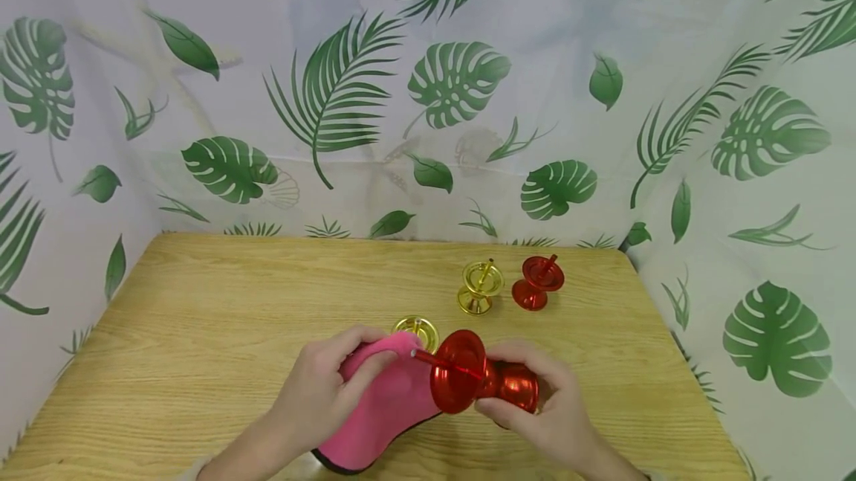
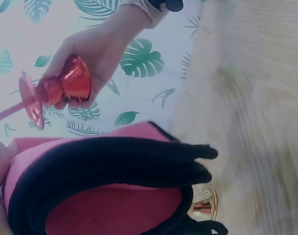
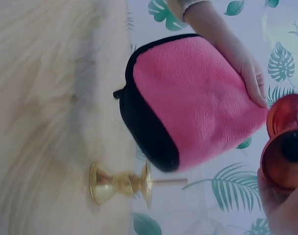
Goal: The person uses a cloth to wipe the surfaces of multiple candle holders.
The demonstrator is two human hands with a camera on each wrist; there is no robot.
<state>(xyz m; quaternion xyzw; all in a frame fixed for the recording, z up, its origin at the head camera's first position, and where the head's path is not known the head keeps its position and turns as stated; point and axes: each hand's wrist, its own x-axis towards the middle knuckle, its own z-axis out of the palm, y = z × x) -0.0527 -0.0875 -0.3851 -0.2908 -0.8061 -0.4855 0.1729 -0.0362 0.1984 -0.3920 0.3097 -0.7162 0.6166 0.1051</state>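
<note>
My left hand [image 1: 321, 384] pinches the top of a pink fuzzy cloth [image 1: 391, 410] with black edging, which hangs down toward the table. In my right hand [image 1: 565, 414] is a shiny red candle holder [image 1: 461, 373], gripped round its base and tipped on its side, dish and spike pointing left at the cloth. The right wrist view shows the hollow underside of that red holder [image 3: 284, 161]. Just behind the cloth stands a gold candle holder [image 1: 429, 334], partly hidden in the head view; its whole upright shape shows in the right wrist view [image 3: 122, 183].
Farther back on the wooden table [image 1: 254, 295], right of centre, a second gold candle holder [image 1: 476, 297] and another red one [image 1: 531, 294] stand upright side by side. A white leaf-print sheet [image 1: 374, 191] encloses the table's back and sides.
</note>
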